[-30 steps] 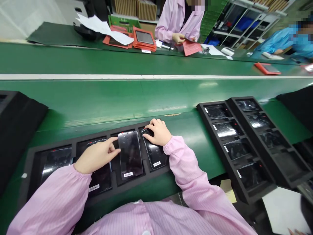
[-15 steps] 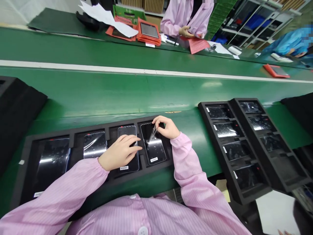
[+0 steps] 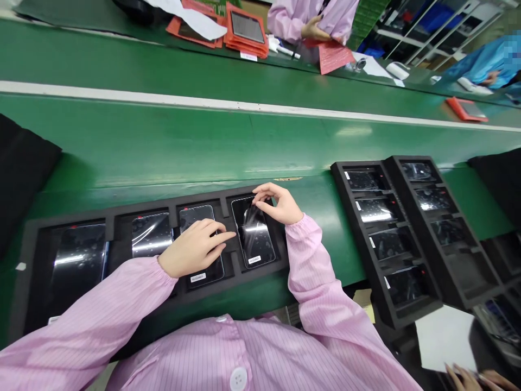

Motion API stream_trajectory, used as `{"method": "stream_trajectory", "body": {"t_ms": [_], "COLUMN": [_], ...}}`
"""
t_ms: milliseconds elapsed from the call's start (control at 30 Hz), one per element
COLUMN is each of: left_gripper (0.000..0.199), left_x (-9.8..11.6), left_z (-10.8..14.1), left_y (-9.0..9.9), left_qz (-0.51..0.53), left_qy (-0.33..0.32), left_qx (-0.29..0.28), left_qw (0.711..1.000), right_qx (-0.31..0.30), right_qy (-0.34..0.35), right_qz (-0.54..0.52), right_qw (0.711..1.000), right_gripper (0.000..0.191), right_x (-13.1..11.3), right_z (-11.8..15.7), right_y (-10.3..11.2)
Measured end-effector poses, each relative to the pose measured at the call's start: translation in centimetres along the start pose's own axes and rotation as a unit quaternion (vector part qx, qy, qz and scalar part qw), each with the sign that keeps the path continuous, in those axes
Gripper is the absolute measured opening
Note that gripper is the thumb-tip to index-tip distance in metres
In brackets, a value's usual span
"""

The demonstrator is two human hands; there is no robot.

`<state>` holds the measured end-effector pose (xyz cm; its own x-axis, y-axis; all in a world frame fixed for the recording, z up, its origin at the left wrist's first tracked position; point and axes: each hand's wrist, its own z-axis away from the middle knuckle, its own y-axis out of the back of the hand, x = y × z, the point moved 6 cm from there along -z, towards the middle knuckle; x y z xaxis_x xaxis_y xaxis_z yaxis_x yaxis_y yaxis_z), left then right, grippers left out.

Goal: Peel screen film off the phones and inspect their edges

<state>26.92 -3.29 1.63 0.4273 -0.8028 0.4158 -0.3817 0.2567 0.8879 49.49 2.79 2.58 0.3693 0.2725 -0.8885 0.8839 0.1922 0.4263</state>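
A black foam tray [image 3: 116, 228] holds a row of dark-screened phones, each in its own compartment. On the rightmost phone [image 3: 260, 247], a clear film [image 3: 251, 217] shows creased reflections over its upper half. The thumb and fingers of my right hand [image 3: 280, 203] close on the film's top edge; the exact contact is hard to see. My left hand [image 3: 197, 244] is over the neighbouring phone [image 3: 211, 271], fingers spread and holding nothing. Its fingertips point at the rightmost phone. Another phone [image 3: 152, 239] lies left of my hand, and a further phone [image 3: 79, 252] sits at the tray's left end.
Two more black foam trays [image 3: 362, 271] with phones stand to the right. Black material [image 3: 24, 174] lies at the left. Across the green bench [image 3: 183, 130], a person in pink [image 3: 313, 27] handles a red pouch [image 3: 334, 57]. Another person's hand [image 3: 464, 377] touches a white sheet [image 3: 443, 339] at lower right.
The film, earlier lifted in a narrow fold, now lies lower and more spread over the rightmost phone. My right fingers have loosened slightly. My left hand stays over the neighbouring phone; the view has shifted.
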Motion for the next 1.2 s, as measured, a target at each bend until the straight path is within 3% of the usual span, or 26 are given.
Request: {"method": "stream_trajectory", "body": {"t_ms": [233,367,433,500,600,700,800,933,1033,1133,1200], "left_gripper": [0.046,0.051,0.052,0.052,0.053,0.052,0.052,0.053,0.055,0.055,0.055], "left_x": [2.5,2.9,2.9,2.9,3.0,3.0,3.2,3.3,3.3,3.1,3.0], "left_z": [-0.2,-0.3,-0.3,-0.3,-0.2,-0.1,0.0,0.0,0.1,0.1,0.1], "left_y": [0.0,-0.5,-0.7,-0.8,-0.9,-0.9,-0.8,-0.6,-0.6,-0.8,-1.0], "left_qz": [0.035,0.020,0.016,0.009,-0.003,-0.016,-0.030,-0.043,-0.041,-0.033,-0.026], "left_qy": [-0.067,-0.059,-0.038,-0.021,-0.008,0.001,-0.007,-0.024,-0.024,-0.018,-0.013], "left_qx": [-0.038,-0.061,-0.069,-0.071,-0.074,-0.076,-0.072,-0.068,-0.073,-0.082,-0.087], "left_qw": [0.996,0.996,0.997,0.997,0.997,0.997,0.997,0.997,0.996,0.996,0.996], "right_qx": [-0.033,-0.046,-0.039,-0.039,-0.077,-0.099,-0.042,0.042,0.047,0.026,0.056], "right_qy": [0.009,0.000,-0.017,-0.036,-0.073,-0.126,-0.203,-0.310,-0.336,-0.325,-0.299], "right_qz": [0.095,0.117,0.112,0.073,-0.070,-0.238,-0.332,-0.368,-0.387,-0.392,-0.354], "right_qw": [0.995,0.992,0.993,0.996,0.992,0.958,0.920,0.876,0.857,0.860,0.884], "right_gripper": [0.034,0.049,0.045,0.035,0.028,0.033,0.033,0.030,0.033,0.040,0.042], "right_x": [-0.1,0.1,0.2,0.1,-0.5,-1.4,-1.3,-0.2,0.2,0.6,1.1], "right_z": [0.3,0.3,0.2,0.2,0.3,0.5,0.5,0.8,0.9,0.8,0.6], "right_y": [0.0,0.0,-0.1,-0.4,-1.7,-3.3,-4.1,-4.3,-4.5,-4.4,-3.3]}}
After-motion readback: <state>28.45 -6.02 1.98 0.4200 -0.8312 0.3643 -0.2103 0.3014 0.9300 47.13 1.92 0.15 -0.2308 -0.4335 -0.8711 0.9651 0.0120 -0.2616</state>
